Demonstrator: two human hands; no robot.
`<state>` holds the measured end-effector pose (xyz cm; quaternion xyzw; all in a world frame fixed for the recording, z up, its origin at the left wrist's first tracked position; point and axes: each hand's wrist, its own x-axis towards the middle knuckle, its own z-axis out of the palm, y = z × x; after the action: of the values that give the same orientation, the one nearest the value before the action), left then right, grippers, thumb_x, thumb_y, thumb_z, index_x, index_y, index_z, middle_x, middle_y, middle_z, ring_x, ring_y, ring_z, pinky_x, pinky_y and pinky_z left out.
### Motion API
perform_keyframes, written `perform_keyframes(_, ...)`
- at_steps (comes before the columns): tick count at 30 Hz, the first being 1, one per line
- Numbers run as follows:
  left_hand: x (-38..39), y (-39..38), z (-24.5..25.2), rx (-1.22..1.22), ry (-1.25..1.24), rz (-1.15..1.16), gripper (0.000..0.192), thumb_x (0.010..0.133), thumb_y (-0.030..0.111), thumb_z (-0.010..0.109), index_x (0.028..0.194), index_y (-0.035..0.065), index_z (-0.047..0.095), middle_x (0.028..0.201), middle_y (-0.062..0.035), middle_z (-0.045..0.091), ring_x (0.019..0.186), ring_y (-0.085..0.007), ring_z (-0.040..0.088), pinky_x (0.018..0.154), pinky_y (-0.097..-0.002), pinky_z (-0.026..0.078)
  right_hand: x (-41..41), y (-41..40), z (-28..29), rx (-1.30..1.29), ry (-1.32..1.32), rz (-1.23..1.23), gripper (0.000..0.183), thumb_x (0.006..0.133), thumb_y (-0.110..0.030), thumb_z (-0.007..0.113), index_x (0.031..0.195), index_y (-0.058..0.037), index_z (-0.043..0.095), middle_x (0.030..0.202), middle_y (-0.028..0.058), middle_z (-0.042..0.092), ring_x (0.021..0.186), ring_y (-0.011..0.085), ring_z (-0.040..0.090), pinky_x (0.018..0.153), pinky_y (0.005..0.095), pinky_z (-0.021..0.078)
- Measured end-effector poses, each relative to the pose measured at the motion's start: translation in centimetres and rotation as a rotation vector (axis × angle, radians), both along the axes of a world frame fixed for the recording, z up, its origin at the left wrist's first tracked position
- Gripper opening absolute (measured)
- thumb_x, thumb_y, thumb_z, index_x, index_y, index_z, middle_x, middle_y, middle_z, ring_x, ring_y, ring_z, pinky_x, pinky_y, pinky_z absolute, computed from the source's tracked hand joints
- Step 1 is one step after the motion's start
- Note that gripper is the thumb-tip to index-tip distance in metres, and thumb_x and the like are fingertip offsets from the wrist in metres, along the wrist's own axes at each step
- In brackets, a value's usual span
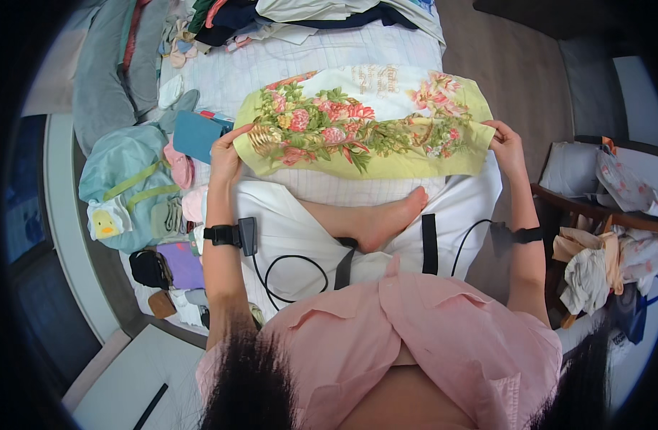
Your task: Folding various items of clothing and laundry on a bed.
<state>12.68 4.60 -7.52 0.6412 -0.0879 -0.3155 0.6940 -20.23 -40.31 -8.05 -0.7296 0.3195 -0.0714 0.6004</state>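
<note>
A floral printed cloth (334, 134) with a yellow-green border and a white middle bearing writing is spread over the bed in front of my crossed legs. My left hand (228, 153) pinches its left edge between thumb and fingers. At its right edge, my right hand (505, 145) grips the border in the same way. The cloth hangs slightly rippled between both hands, its near edge just beyond my bare foot (385, 215). Black straps with small devices and cables are on both forearms.
Folded clothes, including a purple one (181, 265), pink socks (179, 164) and a teal flat item (197, 134), lie at left beside a mint fabric bag (124, 177). Piled garments (318, 16) lie at the bed's far end. A chair (592, 207) with clothes stands at right.
</note>
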Motion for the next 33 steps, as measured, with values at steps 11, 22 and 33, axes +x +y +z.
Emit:
perform_keyframes(11,4.7,-2.5,9.5,0.328,0.153,-0.195,0.026,0.087,0.023,0.048,0.072,0.0038,0.055,0.059,-0.0025,0.053,0.045,-0.0127,0.049,0.043,-0.0264,0.042,5.9,-6.7,7.3,0.069,0.068,-0.055,0.026,0.082,-0.025,0.057,0.066,-0.0053,0.053,0.052,0.001,0.048,0.042,0.0112,0.047,0.039,0.0243,0.0337)
perform_keyframes(22,4.7,1.2,11.0,0.169,0.1,-0.062,0.028,0.086,0.028,0.055,0.069,0.0065,0.053,0.054,0.0026,0.048,0.039,-0.0057,0.04,0.042,-0.021,0.034,0.5,-5.2,10.8,0.154,0.028,-0.132,0.032,0.088,-0.03,0.05,0.066,-0.0072,0.053,0.053,-0.0013,0.05,0.046,0.0075,0.049,0.046,0.018,0.0406)
perform_keyframes(33,3.2,2.0,13.6,0.291,-0.039,0.009,0.027,0.086,0.028,0.055,0.07,0.006,0.052,0.053,0.0004,0.048,0.042,-0.0082,0.042,0.044,-0.0222,0.036,-1.6,-2.8,13.0,0.082,-0.113,-0.203,0.026,0.088,-0.029,0.051,0.077,-0.0052,0.056,0.055,-0.0031,0.044,0.048,0.0061,0.045,0.044,0.0189,0.0343)
